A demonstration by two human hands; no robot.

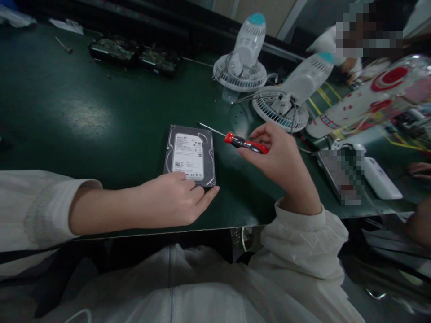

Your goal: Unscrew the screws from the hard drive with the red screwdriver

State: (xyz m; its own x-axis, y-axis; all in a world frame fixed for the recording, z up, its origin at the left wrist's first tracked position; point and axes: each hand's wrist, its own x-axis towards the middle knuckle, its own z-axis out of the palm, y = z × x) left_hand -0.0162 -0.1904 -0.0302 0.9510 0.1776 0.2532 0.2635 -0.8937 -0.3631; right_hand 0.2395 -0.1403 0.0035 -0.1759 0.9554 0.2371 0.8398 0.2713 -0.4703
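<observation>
A hard disk drive (190, 152) with a white label lies flat on the dark green table (84, 112), close to the near edge. My left hand (171, 199) rests at the drive's near edge, its fingers curled onto the near corner and holding it. My right hand (281, 157) hovers to the right of the drive, closed round the red-and-black handle of a screwdriver (235, 140). The thin shaft points left and away, its tip just beyond the drive's far right corner.
Two white desk fans (245, 63) (289, 98) lie at the back right. Two bare drives with circuit boards (134, 54) sit at the far back. A white device (380, 177) and clutter fill the right side, where another person's hand (419, 169) shows.
</observation>
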